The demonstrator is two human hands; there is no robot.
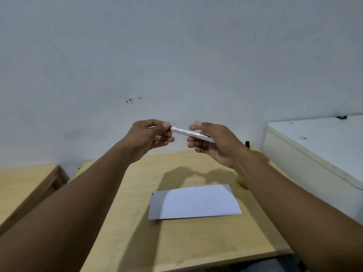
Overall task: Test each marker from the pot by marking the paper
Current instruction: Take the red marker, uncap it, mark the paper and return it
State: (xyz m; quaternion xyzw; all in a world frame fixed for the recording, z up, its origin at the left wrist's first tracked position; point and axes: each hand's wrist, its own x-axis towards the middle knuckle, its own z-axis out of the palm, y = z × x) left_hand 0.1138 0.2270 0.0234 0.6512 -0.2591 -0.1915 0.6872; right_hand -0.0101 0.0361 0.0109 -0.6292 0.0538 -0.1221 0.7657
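I have two hands raised above the wooden table (196, 242) with one marker (188, 132) spanning between them. My left hand (149, 137) is closed, its fingertips pinching the marker's red end, which points toward 9 o'clock. My right hand (214, 144) is curled around the white barrel, whose other end runs toward 4 o'clock and is hidden behind the fingers. I cannot tell whether the red end is a cap being pulled or simply gripped. On the table I count one sheet of white paper (196, 202), lying flat toward 6 o'clock from the hands and well apart from them, with one tiny dark mark at its far left corner. One dark tip of another marker (247, 143) pokes up just beside my right wrist at 3 o'clock; the pot it presumably stands in is hidden behind my forearm. One white cabinet (318, 150) stands at 3 o'clock, and one second wooden table (25, 183) sits at 8 o'clock.
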